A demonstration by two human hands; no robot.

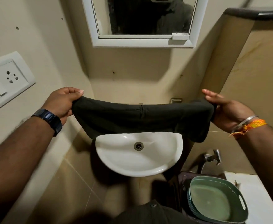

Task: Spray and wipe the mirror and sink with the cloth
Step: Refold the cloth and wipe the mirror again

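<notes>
1. Nearest the camera: a dark shirt front at bottom centre, and a green tub [213,202] at lower right holding what looks like water.
2. Left hand [61,104]: fingers and thumb curled round the left end of the cloth [132,117]. A dark watch [49,119] sits on that wrist.
3. Right hand [226,109]: the right end of the cloth is held against the palm; the fingers lie fairly straight, and the thumb is hidden, so the exact hold is unclear.
4. Cloth position: stretched between both hands, sagging slightly, above the rear edge of the sink [139,165] and below the mirror [148,15]. It touches neither.
5. Step in hand, as judged: preparing the cloth before wiping.
6. No spray bottle is visible.
7. Next move, as judged: gather the cloth into one hand and locate the spray, then work on the mirror.
</notes>
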